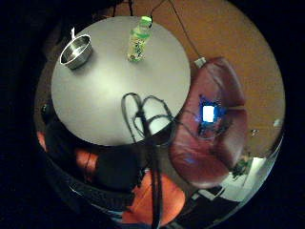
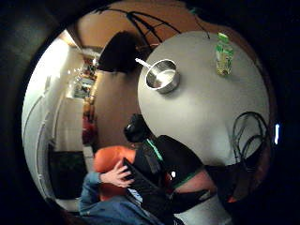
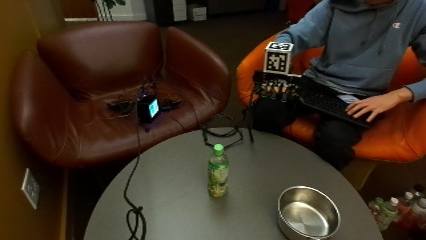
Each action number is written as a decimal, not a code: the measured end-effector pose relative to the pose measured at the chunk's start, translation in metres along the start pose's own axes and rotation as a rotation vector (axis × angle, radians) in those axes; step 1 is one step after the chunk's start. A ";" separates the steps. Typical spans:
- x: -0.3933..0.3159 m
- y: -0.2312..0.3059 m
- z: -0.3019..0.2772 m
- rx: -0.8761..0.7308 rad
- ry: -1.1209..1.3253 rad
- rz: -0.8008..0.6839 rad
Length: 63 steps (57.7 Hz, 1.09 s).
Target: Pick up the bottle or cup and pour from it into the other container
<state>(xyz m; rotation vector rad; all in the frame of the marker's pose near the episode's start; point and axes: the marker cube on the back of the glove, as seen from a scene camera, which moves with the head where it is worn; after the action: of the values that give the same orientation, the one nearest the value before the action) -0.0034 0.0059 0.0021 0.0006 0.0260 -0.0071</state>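
While upright: the green-capped clear plastic bottle (image 3: 217, 171) stands on the round grey table (image 3: 166, 200), beside the steel bowl (image 3: 308, 212).
Gloved right hand (image 3: 278, 88): your fingers hang relaxed, holding nothing.
Risk: you may topple the narrow bottle when reaching.

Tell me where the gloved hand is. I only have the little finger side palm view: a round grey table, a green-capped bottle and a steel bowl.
Observer: The outside view shows the black-gloved right hand hanging beyond the far edge of the round grey table, in front of the orange chair. Its fingers are relaxed and hold nothing.
Operator: And the other hand?
Observer: The bare hand rests on a black keyboard on the person's lap.
Operator: Which container is nearer the glove?
Observer: The green-capped clear plastic bottle. The round steel bowl sits at the table's near edge, farther away.
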 end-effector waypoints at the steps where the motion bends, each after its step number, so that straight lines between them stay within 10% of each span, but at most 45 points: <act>1: -0.001 0.001 0.000 0.004 0.009 -0.003; 63: -0.081 -0.069 0.005 -0.083 0.129 -0.037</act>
<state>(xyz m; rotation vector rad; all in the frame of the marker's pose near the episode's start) -0.0845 -0.0626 0.0088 -0.0820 0.1558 -0.0431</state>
